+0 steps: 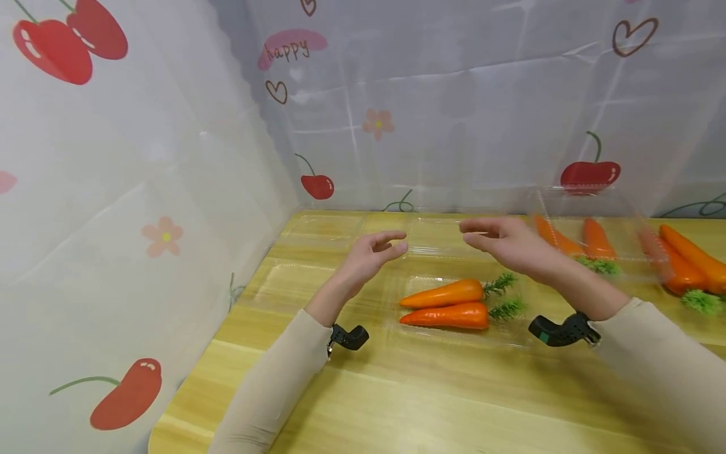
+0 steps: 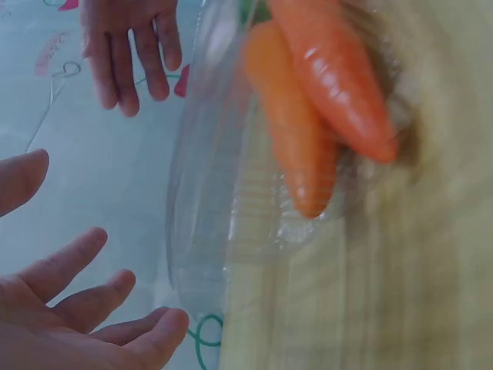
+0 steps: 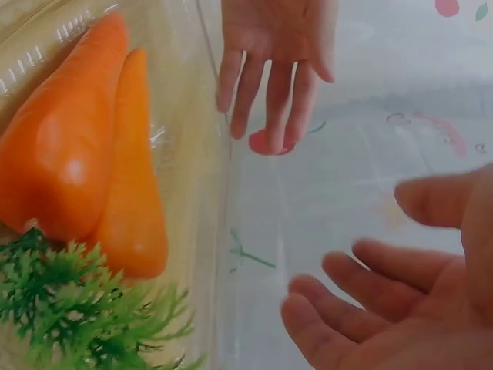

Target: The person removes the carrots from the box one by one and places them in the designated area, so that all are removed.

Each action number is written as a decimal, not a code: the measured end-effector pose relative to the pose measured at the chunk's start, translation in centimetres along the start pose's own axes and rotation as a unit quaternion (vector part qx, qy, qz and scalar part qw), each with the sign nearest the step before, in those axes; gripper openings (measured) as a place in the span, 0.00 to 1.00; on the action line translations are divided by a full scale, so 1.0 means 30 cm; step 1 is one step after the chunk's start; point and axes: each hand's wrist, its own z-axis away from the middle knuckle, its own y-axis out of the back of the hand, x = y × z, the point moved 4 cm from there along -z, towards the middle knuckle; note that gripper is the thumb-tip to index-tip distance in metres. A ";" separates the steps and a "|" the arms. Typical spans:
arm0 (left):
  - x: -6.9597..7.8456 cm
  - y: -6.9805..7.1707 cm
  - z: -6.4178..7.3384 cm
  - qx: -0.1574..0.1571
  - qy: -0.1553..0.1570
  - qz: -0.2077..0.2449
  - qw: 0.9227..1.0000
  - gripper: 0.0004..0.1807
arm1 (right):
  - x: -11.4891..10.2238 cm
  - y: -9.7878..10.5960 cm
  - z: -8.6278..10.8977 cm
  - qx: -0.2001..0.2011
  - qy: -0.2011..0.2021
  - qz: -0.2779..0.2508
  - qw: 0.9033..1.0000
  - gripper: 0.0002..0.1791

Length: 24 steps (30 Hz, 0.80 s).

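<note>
Two orange carrots with green tops lie side by side in an open clear plastic box (image 1: pixel 505 342) on the table, the rear carrot (image 1: pixel 445 294) paler than the front carrot (image 1: pixel 448 316). Behind them the box's clear lid (image 1: pixel 435 234) is folded back. My left hand (image 1: pixel 371 257) is raised over the left of the box, fingers apart and lightly bent, holding nothing. Across from it hovers my right hand (image 1: pixel 513 247), also bare, palm facing the left hand. Both wrist views show the carrots (image 2: pixel 339 81) (image 3: pixel 73 139) beside the spread fingers, untouched.
Farther right stands another clear box (image 1: pixel 618 211) with carrots inside, and more carrots (image 1: pixel 694 255) lie at the right edge. An empty clear box (image 1: pixel 295 277) sits at the left. A printed sheet (image 1: pixel 442 101) hangs behind the wooden table (image 1: pixel 363 410).
</note>
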 end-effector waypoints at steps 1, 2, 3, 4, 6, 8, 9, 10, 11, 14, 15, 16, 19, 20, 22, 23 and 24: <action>-0.003 -0.003 0.010 0.002 -0.002 -0.007 1.000 0.25 | -0.010 -0.008 -0.001 -0.008 0.011 0.007 1.000 0.32; -0.006 -0.007 0.020 0.004 -0.005 -0.009 1.000 0.25 | -0.019 -0.015 -0.002 -0.017 0.022 0.013 1.000 0.31; -0.009 -0.010 0.029 0.008 -0.009 -0.007 1.000 0.25 | -0.025 -0.022 -0.003 -0.027 0.032 0.019 0.999 0.30; -0.012 -0.014 0.038 0.015 -0.014 -0.003 1.000 0.25 | -0.030 -0.029 -0.004 -0.035 0.040 0.022 0.998 0.30; -0.018 -0.022 0.055 0.031 -0.029 0.011 0.999 0.25 | -0.036 -0.040 -0.008 -0.047 0.051 0.027 0.997 0.29; -0.023 -0.030 0.070 0.051 -0.042 0.023 0.998 0.24 | -0.037 -0.047 -0.014 -0.057 0.053 0.022 0.997 0.29; -0.026 -0.034 0.077 0.059 -0.047 0.026 0.997 0.24 | -0.035 -0.049 -0.016 -0.062 0.054 0.016 0.997 0.29; -0.029 -0.038 0.084 0.064 -0.050 0.029 0.996 0.24 | -0.033 -0.049 -0.019 -0.065 0.053 0.010 0.996 0.28; -0.032 -0.042 0.090 0.066 -0.051 0.032 0.996 0.24 | -0.030 -0.049 -0.022 -0.067 0.053 0.005 0.996 0.28; -0.045 -0.050 0.107 0.068 -0.051 0.034 0.996 0.24 | -0.018 -0.048 -0.030 -0.077 0.057 -0.012 0.995 0.26; -0.049 -0.052 0.112 0.067 -0.050 0.036 0.996 0.24 | -0.013 -0.049 -0.033 -0.080 0.059 -0.016 0.995 0.26; -0.054 -0.052 0.117 0.066 -0.048 0.040 0.996 0.24 | -0.008 -0.049 -0.037 -0.082 0.061 -0.018 0.995 0.26; -0.066 -0.054 0.128 0.059 -0.047 0.052 0.996 0.24 | 0.011 -0.055 -0.050 -0.093 0.067 -0.024 0.993 0.25; -0.071 -0.055 0.132 0.055 -0.048 0.058 0.996 0.24 | 0.017 -0.059 -0.054 -0.099 0.068 -0.026 0.992 0.25; -0.081 -0.058 0.138 0.043 -0.051 0.071 0.995 0.24 | 0.029 -0.068 -0.061 -0.109 0.070 -0.029 0.991 0.25; -0.088 -0.060 0.140 0.038 -0.053 0.077 0.995 0.25 | 0.034 -0.073 -0.064 -0.115 0.072 -0.032 0.990 0.25; -0.094 -0.062 0.142 0.033 -0.055 0.083 0.994 0.25 | 0.038 -0.078 -0.067 -0.119 0.072 -0.032 0.990 0.25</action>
